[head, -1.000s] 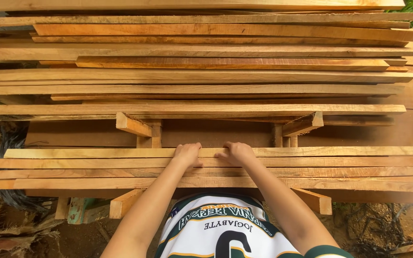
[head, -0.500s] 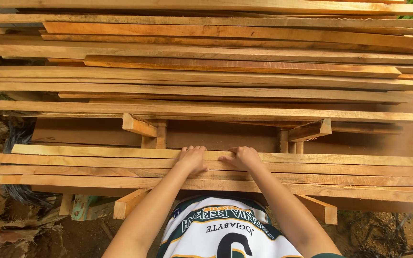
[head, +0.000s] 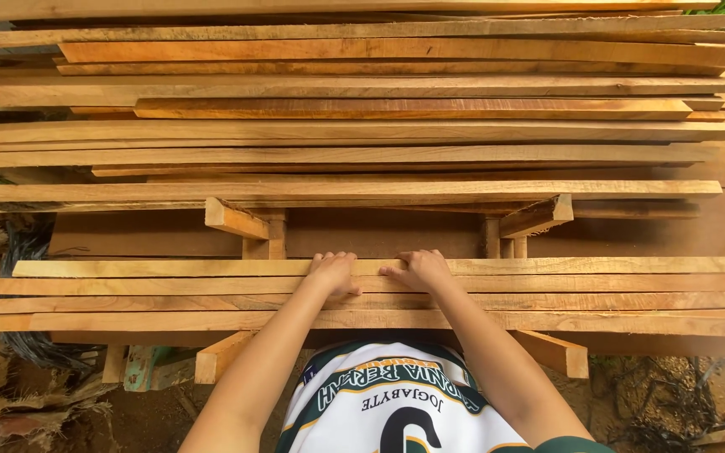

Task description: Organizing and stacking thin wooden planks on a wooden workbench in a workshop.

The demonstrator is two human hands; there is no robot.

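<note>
On the near stack of planks (head: pixel 597 294), both hands lay palm-down, side by side — the left hand (head: pixel 333 273) and the right hand (head: pixel 417 268) with fingers curled over the far plank's edge, gripping nothing fully. Beyond them rose a taller pile of boards (head: pixel 362 126) on wooden brackets (head: pixel 237 222).

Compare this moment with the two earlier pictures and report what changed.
Little changed. Both hands, left hand and right hand, stayed pressed side by side on the near planks; nothing was taken hold of or let go. The view shifted slightly. The far plank stack stayed as it was.
</note>
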